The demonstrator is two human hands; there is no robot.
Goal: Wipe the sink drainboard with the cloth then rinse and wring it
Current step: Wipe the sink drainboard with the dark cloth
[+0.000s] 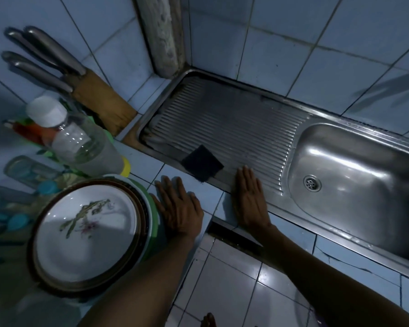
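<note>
Head view, your left hand (178, 206) flat with fingers straight on the blue tiled surface (142, 161), holding nothing, your right hand (250, 199) flat, fingertips on the ribbed steel drainboard (222, 121), dark square cloth (202, 162) just beside them, touching neither hand, no legible writing.

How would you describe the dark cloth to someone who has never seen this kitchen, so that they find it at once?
Start at the stainless steel sink and move left onto its ribbed metal drainboard. On the drainboard's near edge, just beyond the two flat hands, lies the dark square cloth. It is the only loose item on the metal, and it is matte black against the shiny ribs.
</note>
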